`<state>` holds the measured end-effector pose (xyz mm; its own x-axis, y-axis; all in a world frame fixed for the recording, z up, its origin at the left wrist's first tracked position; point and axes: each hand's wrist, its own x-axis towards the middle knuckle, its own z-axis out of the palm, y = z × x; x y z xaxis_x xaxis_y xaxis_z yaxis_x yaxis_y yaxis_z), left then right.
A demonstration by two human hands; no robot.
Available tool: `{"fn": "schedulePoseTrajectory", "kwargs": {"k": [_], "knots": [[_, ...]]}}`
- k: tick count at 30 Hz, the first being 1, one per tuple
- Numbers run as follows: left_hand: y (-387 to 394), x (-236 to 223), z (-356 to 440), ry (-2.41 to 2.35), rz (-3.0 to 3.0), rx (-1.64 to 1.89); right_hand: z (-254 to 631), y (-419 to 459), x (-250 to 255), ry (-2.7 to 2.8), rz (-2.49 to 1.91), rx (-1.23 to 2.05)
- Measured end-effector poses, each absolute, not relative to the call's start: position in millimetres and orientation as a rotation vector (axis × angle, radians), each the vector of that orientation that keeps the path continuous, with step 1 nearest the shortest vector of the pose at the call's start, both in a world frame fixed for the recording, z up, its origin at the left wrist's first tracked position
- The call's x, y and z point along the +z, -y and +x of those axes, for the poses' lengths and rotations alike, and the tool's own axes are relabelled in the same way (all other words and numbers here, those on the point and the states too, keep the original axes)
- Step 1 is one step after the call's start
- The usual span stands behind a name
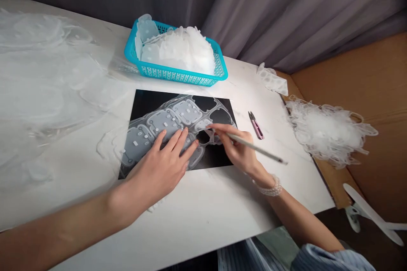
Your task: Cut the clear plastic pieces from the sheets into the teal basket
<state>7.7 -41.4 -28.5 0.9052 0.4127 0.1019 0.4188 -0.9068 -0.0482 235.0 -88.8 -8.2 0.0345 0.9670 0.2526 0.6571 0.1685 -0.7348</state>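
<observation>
A translucent moulded sheet (163, 123) with several rounded pad-like pieces lies on a black mat (143, 102). My left hand (167, 156) rests flat on the sheet's lower middle, fingers spread. In my right hand (240, 148) is a slim grey pen-like tool (259, 150), gripped between thumb and fingers and slanting down to the right. My right fingertips are at the sheet's right part, beside openings where the black mat shows through. The tool's working tip is hidden by the fingers, so its exact kind cannot be told.
Behind the mat stands a blue basket (178, 74) heaped with translucent pieces (187, 51). Thread snips (256, 125) lie right of the mat. More sheets (57, 72) cover the table's left side. A pile of trimmed scraps (327, 131) sits at the right, by a cardboard box (359, 76).
</observation>
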Motion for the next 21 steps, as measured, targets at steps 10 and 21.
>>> {"fn": "schedulePoseTrajectory", "kwargs": {"k": [10, 21], "knots": [[42, -21, 9, 0.639, -2.993, -0.083, 239, 95, 2, 1.573, -1.684, 0.663], [35, -5, 6, 0.718, -3.112, -0.237, 234, 113, 17, 1.892, -1.711, 0.684]]}}
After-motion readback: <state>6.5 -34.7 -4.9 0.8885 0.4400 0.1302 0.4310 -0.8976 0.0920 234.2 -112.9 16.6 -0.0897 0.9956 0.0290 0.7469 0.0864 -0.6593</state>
